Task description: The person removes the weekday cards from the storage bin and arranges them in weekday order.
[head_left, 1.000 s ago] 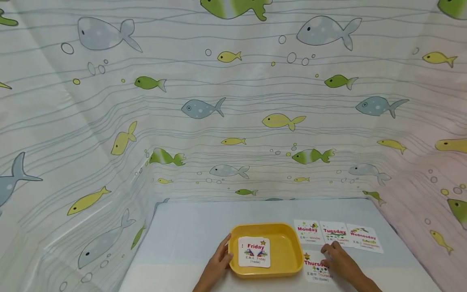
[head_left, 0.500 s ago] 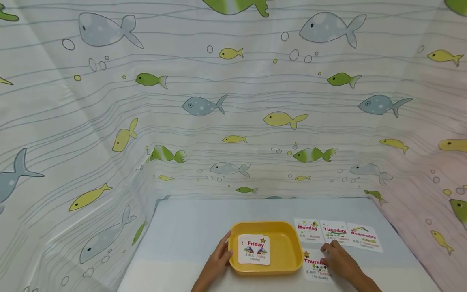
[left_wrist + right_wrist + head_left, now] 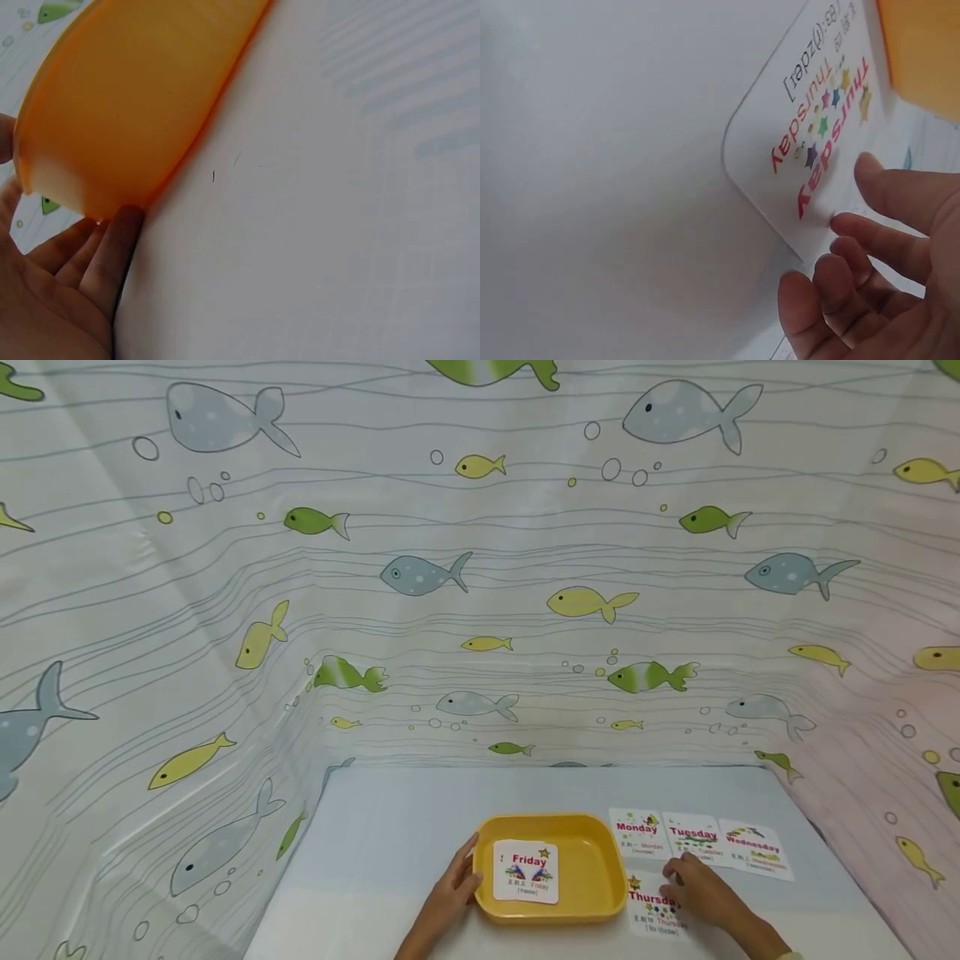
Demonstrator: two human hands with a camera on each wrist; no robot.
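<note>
A yellow plastic tray (image 3: 558, 920) stands on the table, with a white "Friday" card (image 3: 526, 885) lying in its left part. My left hand (image 3: 448, 893) holds the tray's left side; in the left wrist view the thumb is at the rim and the fingers (image 3: 124, 236) lie against the outer wall, low down. Right of the tray lies a "Thursday" card (image 3: 648, 917). Over that card's right edge is my right hand (image 3: 705, 893), its fingers loosely bent and nothing between them. In the right wrist view its thumb and fingertips are close to the "Thursday" card (image 3: 769, 146).
Behind the right hand, a "Monday" card (image 3: 637, 843), a "Tuesday" card (image 3: 678, 822) and a "Wednesday" card (image 3: 761, 860) lie in a row. The pale table (image 3: 375, 860) is backed and flanked by fish-printed sheeting (image 3: 510, 677).
The head view shifts slightly. Both hands, the tray and the cards keep their places relative to one another.
</note>
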